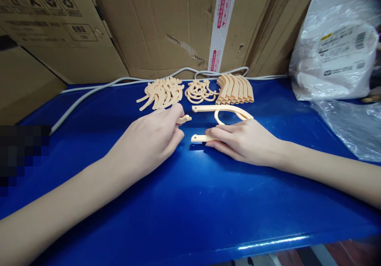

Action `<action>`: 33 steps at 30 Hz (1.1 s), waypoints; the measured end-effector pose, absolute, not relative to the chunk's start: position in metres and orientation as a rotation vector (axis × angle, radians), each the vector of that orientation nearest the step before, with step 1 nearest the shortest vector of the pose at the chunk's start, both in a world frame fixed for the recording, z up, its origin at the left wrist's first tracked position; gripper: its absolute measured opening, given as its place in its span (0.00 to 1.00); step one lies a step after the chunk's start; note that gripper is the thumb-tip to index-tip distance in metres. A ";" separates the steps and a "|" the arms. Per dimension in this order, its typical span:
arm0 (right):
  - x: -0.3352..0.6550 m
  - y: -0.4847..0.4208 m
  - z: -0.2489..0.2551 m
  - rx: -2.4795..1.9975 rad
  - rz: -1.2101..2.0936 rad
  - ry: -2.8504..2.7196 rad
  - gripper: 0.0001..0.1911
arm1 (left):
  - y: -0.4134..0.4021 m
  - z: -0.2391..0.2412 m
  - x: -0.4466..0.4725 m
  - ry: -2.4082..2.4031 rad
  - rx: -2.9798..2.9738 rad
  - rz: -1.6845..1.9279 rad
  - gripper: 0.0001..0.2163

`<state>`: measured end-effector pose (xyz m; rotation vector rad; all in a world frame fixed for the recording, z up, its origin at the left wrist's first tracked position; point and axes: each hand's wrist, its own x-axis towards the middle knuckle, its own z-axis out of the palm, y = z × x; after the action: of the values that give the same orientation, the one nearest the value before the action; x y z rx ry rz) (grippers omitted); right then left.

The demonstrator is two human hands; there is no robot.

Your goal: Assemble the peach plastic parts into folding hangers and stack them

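My left hand [151, 141] rests on the blue table [190, 202], its fingers pinched on a small peach plastic piece [183, 119]. My right hand [242, 141] lies just to its right, fingers closed on a larger peach plastic part [222, 113] made of a long arm, a curved hook and a lower bar that sticks out to the left. Behind the hands are three heaps of the same peach parts: curved strips [162, 92] at the left, hooks [200, 91] in the middle, and a neat stack of arms [235, 88] at the right.
Cardboard boxes [166, 24] wall off the back of the table. A grey cable [89, 95] runs along the rear edge. A clear plastic bag [336, 47] with labelled contents sits at the back right, and more plastic film [354, 127] lies on the right side.
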<state>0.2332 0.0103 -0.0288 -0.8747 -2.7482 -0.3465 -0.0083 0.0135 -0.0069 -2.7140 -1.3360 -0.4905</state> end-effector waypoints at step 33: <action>0.234 0.008 -0.028 -0.831 -0.411 -2.595 0.17 | 0.011 -0.003 -0.005 -1.496 -3.255 -0.562 0.16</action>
<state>0.2337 0.0078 -0.0282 -0.8309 -2.5953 -0.4114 -0.0049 0.0110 -0.0032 -3.2554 -1.4960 -0.5620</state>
